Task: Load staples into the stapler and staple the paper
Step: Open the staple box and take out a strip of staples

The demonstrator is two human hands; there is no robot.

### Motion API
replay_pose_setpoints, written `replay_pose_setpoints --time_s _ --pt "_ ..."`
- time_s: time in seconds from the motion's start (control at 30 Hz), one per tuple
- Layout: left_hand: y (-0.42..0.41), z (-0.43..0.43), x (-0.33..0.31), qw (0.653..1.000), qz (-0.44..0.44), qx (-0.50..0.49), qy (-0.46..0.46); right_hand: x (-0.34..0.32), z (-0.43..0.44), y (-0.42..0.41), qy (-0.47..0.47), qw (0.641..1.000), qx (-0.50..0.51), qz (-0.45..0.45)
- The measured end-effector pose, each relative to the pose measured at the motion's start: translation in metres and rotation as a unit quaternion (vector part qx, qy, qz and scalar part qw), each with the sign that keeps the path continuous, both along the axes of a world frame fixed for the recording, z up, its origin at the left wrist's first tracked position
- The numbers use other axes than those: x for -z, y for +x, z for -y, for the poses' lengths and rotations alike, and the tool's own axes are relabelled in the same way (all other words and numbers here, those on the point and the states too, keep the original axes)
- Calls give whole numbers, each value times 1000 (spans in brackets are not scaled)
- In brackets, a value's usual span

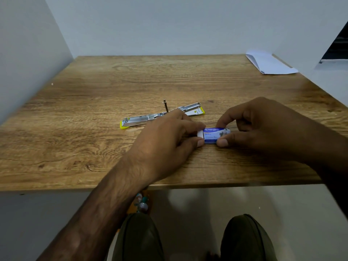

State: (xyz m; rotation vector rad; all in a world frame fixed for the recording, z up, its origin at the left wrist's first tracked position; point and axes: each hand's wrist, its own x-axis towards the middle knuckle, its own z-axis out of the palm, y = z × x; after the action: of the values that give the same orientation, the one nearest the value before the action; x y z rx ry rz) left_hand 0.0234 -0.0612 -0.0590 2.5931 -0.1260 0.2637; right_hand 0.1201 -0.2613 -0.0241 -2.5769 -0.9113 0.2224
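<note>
Stapler first: one long silver metal stapler with yellow plastic ends [162, 115] lies swung open on the wooden table [75, 147], left of centre, its channel exposed and a thin pusher rod standing up mid-way. It looks rigid and fairly light, best held by the base so the hinged top cannot flop. Just in front of it, the left hand [167, 140] pinches the white inner tray of one small blue cardboard staple box [214, 135], thumb and forefinger closed on the tray's end. The right hand [263, 129] pinches the box's blue sleeve from the other end. The box is light and crushable — grip its edges, not its faces; the staple strips inside probably snap easily. One white folded paper sheet [271, 63] rests at the far right corner, well apart.
</note>
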Motion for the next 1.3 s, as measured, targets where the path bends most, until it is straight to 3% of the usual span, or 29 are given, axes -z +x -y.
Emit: replay_pose_setpoints --time_s 0.1,0.33,1.2,1.3 --pt "0 1 0 1000 7 3 -1 0 -1 -1 -6 1000 0 1" --pt "0 0 2 994 37 -33 -101 -1 0 0 -5 1000 2 -5" --pt "2 -6 7 985 38 -36 -167 -7 -16 -8 -28 999 -8 17" --pt "1 -8 6 979 39 -29 -198 -13 -11 -4 17 1000 -14 -13"
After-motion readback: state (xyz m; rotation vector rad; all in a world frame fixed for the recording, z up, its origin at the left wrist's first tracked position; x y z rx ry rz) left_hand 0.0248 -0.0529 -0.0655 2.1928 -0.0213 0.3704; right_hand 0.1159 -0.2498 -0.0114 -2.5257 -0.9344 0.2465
